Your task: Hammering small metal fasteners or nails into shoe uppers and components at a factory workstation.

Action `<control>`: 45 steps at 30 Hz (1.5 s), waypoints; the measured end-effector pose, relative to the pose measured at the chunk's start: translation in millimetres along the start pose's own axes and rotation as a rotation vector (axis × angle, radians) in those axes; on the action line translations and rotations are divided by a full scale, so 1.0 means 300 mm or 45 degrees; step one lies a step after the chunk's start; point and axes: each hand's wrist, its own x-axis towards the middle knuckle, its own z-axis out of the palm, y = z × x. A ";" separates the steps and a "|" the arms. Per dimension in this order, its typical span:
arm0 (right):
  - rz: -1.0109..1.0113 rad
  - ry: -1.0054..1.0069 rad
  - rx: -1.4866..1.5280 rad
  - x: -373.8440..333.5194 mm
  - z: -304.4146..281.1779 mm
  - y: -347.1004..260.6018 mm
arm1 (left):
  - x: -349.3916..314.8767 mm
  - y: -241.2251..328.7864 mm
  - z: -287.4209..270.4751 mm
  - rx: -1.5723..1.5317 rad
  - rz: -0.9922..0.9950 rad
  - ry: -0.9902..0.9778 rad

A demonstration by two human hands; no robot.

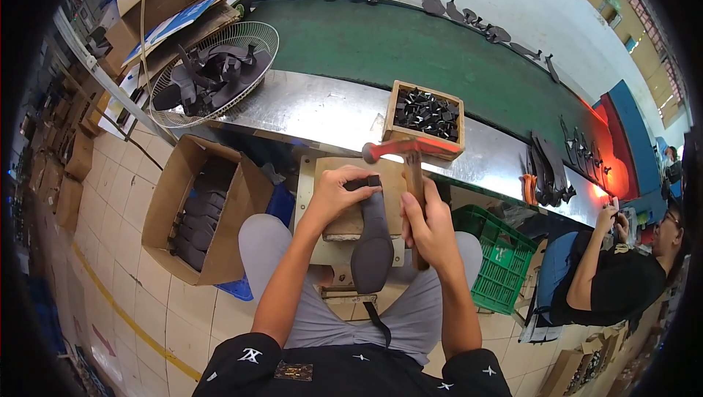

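Note:
My left hand [341, 193] is closed at the heel end of a dark grey shoe sole [372, 254]. Thumb and fingers pinch around a small black heel piece [373, 180] there; whether it is joined to the sole I cannot tell. The sole's broad toe end points toward me, between my knees. My right hand [432, 227] grips the wooden handle of a hammer [414, 177], whose reddish head is raised just right of and above the heel piece. Beneath my hands stands a wood-topped work block [333, 170] on a stand.
A wooden box [392, 135] of small black pieces sits on the metal bench edge [322, 97]. A wire basket [274, 49] of soles is left of it, beside a green conveyor belt [329, 38]. Below are a sole-filled carton [165, 214] and a green crate [505, 254]. A co-worker [615, 280] sits right.

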 end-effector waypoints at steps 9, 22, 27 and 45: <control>-0.311 0.132 -0.509 -0.138 0.031 -0.037 | 0.010 -0.003 -0.009 -0.013 0.037 -0.059; -0.178 0.145 -0.758 -0.122 0.061 0.045 | -0.047 0.032 0.001 0.856 0.186 -0.156; -0.902 0.266 -0.832 -0.140 -0.006 -0.175 | -0.065 0.030 -0.016 0.819 0.021 -0.150; -0.691 -0.160 -1.436 -0.010 0.054 0.138 | -0.375 0.391 0.024 -0.145 0.066 -0.572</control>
